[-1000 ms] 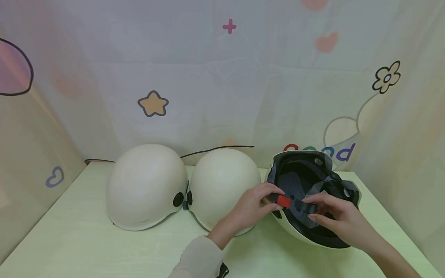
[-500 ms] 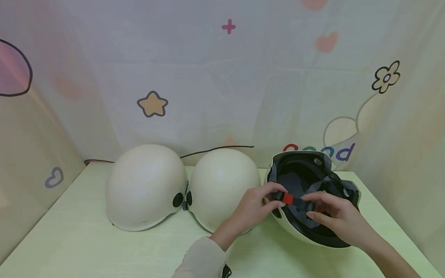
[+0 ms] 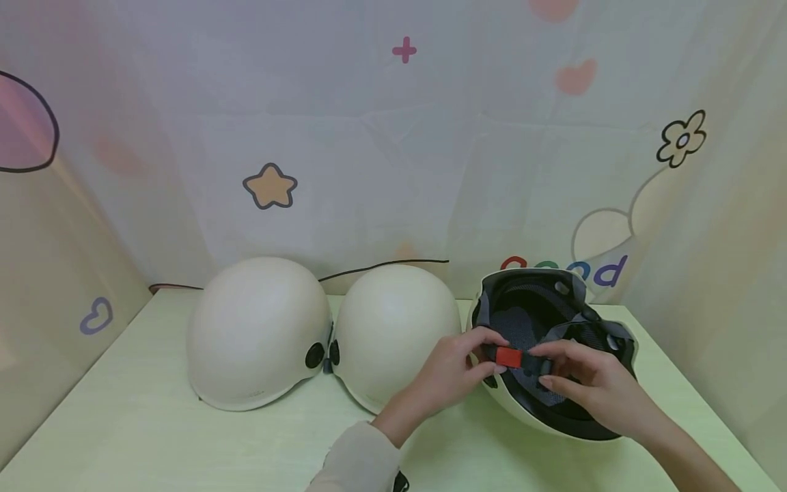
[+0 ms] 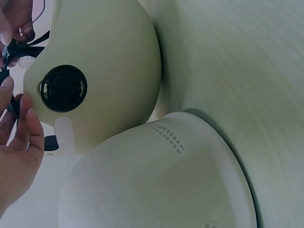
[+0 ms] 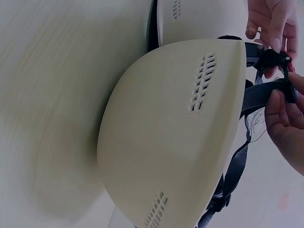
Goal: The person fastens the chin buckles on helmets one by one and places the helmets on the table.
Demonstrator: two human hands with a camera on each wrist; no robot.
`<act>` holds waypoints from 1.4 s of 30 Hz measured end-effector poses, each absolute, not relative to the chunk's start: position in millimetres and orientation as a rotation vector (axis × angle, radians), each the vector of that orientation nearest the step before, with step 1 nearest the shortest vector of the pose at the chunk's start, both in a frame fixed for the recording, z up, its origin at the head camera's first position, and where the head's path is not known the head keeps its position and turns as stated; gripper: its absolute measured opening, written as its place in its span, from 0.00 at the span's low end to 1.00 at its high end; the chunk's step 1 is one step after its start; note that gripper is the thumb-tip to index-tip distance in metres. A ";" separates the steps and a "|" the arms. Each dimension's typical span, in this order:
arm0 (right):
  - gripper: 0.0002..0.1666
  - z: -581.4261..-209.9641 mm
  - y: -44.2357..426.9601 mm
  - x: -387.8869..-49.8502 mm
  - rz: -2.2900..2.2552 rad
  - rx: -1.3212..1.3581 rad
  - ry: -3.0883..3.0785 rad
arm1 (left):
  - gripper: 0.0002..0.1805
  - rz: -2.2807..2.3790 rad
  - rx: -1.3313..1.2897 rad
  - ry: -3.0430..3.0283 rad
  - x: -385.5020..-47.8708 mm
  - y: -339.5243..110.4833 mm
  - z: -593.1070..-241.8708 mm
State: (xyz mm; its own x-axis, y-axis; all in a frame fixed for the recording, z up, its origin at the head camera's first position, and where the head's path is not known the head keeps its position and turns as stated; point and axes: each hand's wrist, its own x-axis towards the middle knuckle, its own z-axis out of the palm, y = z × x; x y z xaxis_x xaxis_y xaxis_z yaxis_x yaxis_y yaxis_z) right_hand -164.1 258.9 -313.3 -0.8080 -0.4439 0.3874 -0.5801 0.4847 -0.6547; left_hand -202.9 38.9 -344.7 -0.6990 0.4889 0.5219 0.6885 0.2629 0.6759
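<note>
A white helmet (image 3: 572,428) lies upturned at the table's right, its dark padded inside facing up. Over its opening, my left hand (image 3: 451,365) pinches the red-and-black half of the chin-strap buckle (image 3: 509,357). The black half (image 3: 533,363) is pinched between the thumb and fingers of my right hand (image 3: 590,383). Both halves meet end to end; whether they are latched I cannot tell. In the right wrist view the dark strap (image 5: 259,96) runs from the helmet to my right fingers. My left hand (image 4: 19,159) partly hides the buckle in the left wrist view.
Two more white helmets stand dome-up on the pale table (image 3: 154,424): one at the left (image 3: 258,335), one in the middle (image 3: 396,318) beside the upturned helmet. A thin black cable (image 3: 381,264) runs behind them, before a printed curtain (image 3: 344,137).
A second ago a gap lay between the red piece and the black one. The two have come together, with my left hand moved slightly right. The helmets stay in place.
</note>
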 end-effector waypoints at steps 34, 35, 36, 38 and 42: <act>0.22 -318.3 250.7 -162.1 1.230 0.893 -2.422 | 0.13 -1.806 -1.126 -2.154 -202.5 39.6 -342.7; 0.22 -317.7 249.9 -161.6 1.229 0.887 -2.423 | 0.13 -1.805 -1.137 -2.137 -202.6 39.6 -343.0; 0.21 -317.9 249.5 -161.6 1.234 0.886 -2.422 | 0.13 -1.804 -1.151 -2.118 -202.7 39.8 -343.4; 0.21 -318.2 249.2 -161.8 1.251 0.887 -2.421 | 0.13 -1.799 -1.176 -2.086 -202.9 40.0 -343.9; 0.20 -319.3 250.5 -162.6 1.298 0.917 -2.413 | 0.13 -1.823 -1.179 -2.080 -203.0 40.3 -344.2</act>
State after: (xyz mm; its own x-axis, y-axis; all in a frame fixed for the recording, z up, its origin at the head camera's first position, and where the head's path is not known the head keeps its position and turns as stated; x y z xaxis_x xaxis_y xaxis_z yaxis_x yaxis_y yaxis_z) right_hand -162.6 250.5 -319.3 -0.7703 -0.4094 0.4889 -0.6336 0.4046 -0.6594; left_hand -203.0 40.3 -344.2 -0.6846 0.4585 0.5666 0.6219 -0.0379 0.7821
